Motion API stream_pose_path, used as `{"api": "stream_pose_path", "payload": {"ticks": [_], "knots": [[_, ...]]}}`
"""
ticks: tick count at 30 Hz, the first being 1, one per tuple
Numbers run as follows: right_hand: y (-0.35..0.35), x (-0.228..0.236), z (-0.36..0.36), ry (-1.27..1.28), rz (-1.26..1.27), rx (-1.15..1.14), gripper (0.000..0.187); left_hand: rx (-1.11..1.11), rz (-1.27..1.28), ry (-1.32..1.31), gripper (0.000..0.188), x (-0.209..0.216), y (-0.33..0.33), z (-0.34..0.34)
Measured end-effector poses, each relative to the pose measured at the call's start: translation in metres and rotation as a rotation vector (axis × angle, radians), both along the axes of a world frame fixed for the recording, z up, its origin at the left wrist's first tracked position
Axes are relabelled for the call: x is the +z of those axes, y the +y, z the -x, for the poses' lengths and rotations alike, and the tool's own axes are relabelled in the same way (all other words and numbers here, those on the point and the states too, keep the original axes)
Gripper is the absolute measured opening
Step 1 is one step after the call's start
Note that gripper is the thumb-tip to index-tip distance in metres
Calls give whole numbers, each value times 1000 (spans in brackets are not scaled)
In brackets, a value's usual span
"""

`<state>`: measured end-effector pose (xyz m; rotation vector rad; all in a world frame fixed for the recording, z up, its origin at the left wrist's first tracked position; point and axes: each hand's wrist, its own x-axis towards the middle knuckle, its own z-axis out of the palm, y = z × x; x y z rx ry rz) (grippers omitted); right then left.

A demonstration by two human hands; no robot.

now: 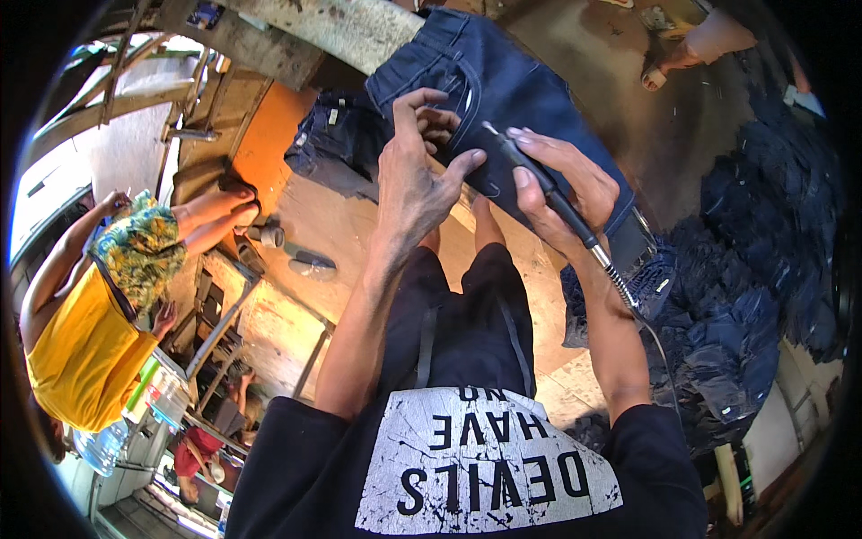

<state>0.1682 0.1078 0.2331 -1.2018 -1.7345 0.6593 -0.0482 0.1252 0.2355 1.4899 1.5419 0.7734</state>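
Note:
A pair of dark blue jeans (539, 99) with pale stitching is draped over the end of a wooden beam in front of me. My right hand (575, 184) grips a slim black pen-shaped handpiece (558, 199), which has a metal tip and a spring-sleeved cord running back along my forearm. The tip points up and left, just over the denim. Over the left edge of the jeans, near the pocket, hovers my left hand (422, 162). Its thumb stands apart from the bent fingers, and nothing is in it; whether the fingertips touch the cloth, I cannot tell.
Large heaps of dark denim (718, 296) lie at the right. More folded denim (337, 139) rests left of the beam (341, 31). A person in a yellow top (90, 350) is at the far left, and another person's foot (655, 76) shows at the upper right. Sandals (310, 260) lie on the floor.

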Motion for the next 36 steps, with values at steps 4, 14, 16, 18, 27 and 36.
{"api": "stream_pose_path", "payload": {"ticks": [4, 14, 16, 18, 27, 36], "knots": [[16, -16, 19, 34, -85, 130, 23, 19, -1, -24, 81, -12, 0, 8], [19, -28, 22, 33, -71, 160, 24, 4, 0, -78, 84, -17, 6, 16], [23, -29, 25, 45, -81, 175, 24, -4, -16, -74, 84, -18, 8, 18], [26, -29, 27, 35, -80, 182, 23, 5, 4, -102, 85, -20, 11, 22], [52, -32, 60, 24, -44, 176, 24, 19, -2, -167, 84, -32, 35, 57], [97, -24, 142, 2, -45, 158, 24, 35, -16, -258, 87, -33, 78, 137]]}}
